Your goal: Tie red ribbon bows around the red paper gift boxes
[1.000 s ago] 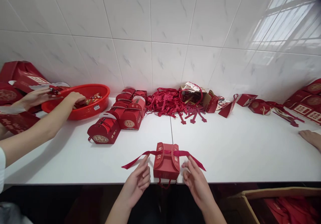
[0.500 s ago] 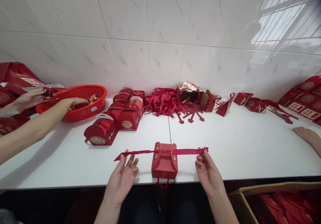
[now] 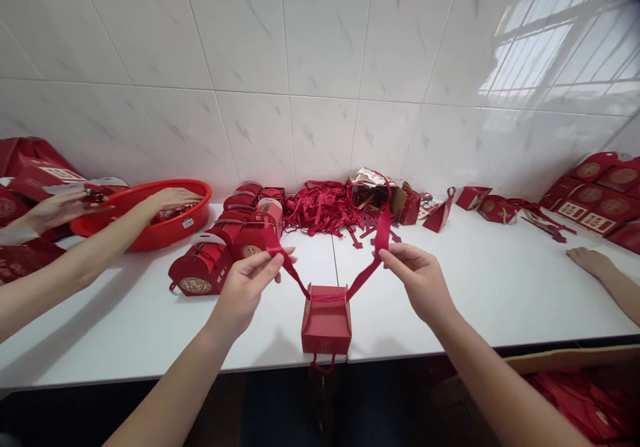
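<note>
A small red gift box [image 3: 326,321] stands at the front edge of the white table [image 3: 450,300]. A red ribbon [image 3: 371,267] runs through its top flaps and rises in a V to both sides. My left hand [image 3: 247,285] pinches the left end of the ribbon, lifted above the table. My right hand [image 3: 419,279] pinches the right end, whose tail stands up past my fingers. Both hands are closed on the ribbon, either side of the box.
Finished red boxes [image 3: 227,247] stand left of centre, a heap of red ribbons [image 3: 325,208] lies by the tiled wall. Another person's hands reach into a red basin [image 3: 150,223] at the left. A third person's hand [image 3: 590,261] rests at the right. A cardboard box [image 3: 575,393] sits below right.
My hands have taken the ribbon ends and lifted them up and away from me, so the ribbon went from lying flat across the box to a raised V.
</note>
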`<action>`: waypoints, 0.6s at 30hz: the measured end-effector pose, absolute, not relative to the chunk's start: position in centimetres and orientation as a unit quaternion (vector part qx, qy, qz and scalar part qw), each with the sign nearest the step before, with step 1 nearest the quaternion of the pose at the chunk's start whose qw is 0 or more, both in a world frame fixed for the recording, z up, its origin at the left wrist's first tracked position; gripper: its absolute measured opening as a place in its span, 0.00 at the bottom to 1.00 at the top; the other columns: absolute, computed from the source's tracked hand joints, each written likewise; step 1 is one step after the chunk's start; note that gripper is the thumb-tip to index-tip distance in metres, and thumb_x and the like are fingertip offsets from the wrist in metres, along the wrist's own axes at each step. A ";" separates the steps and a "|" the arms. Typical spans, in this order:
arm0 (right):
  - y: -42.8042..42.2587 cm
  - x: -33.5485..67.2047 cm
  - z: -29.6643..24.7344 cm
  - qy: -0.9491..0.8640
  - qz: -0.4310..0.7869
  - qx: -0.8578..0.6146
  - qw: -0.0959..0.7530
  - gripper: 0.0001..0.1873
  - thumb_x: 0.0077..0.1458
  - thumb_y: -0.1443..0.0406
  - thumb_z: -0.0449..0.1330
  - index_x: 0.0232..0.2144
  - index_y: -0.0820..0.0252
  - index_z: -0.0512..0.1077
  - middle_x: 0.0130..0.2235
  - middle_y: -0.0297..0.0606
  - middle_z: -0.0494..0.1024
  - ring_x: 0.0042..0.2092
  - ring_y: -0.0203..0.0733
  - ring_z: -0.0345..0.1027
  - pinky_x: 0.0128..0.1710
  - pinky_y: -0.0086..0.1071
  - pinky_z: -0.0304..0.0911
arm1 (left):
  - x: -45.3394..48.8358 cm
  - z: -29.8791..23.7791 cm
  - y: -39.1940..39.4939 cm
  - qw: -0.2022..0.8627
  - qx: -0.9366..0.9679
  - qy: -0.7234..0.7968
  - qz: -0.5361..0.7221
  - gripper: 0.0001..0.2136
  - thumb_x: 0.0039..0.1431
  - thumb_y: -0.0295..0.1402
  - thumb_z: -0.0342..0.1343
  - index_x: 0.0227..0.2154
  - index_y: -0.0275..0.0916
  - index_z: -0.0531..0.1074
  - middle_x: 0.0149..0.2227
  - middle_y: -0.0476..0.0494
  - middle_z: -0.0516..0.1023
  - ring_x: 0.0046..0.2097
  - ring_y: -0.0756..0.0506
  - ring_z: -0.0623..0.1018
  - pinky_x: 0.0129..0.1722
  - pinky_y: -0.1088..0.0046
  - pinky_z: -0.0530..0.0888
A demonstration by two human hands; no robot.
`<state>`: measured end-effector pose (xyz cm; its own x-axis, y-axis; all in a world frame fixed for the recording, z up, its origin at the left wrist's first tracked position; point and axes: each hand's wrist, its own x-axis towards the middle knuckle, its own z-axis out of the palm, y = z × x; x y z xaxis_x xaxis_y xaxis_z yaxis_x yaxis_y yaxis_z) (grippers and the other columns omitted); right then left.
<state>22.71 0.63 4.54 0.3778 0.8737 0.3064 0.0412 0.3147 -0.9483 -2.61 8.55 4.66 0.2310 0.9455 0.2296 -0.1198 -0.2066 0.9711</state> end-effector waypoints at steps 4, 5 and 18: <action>1.2 22.8 6.9 -0.526 0.352 -0.483 0.605 0.11 0.43 0.58 0.67 0.27 0.58 0.74 0.27 0.33 0.75 0.31 0.37 0.67 0.32 0.32 0.62 | -1.2 5.8 8.0 0.511 0.627 0.343 0.477 0.16 0.53 0.40 0.59 0.41 0.37 0.77 0.36 0.40 0.79 0.38 0.45 0.73 0.35 0.72 0.67; 1.3 22.7 7.3 -0.537 0.361 -0.479 0.593 0.11 0.44 0.57 0.66 0.25 0.59 0.73 0.27 0.33 0.74 0.32 0.37 0.67 0.33 0.32 0.62 | -0.9 6.1 7.8 0.512 0.632 0.342 0.471 0.16 0.54 0.40 0.58 0.42 0.38 0.76 0.35 0.41 0.79 0.39 0.45 0.73 0.36 0.72 0.68; 2.6 19.5 7.8 -0.565 0.543 -0.388 0.485 0.11 0.50 0.59 0.63 0.30 0.62 0.75 0.28 0.33 0.73 0.25 0.29 0.61 0.25 0.27 0.58 | 1.4 6.7 5.7 0.516 0.734 0.280 0.341 0.14 0.61 0.40 0.48 0.27 0.36 0.69 0.22 0.52 0.64 0.27 0.51 0.64 0.29 0.74 0.63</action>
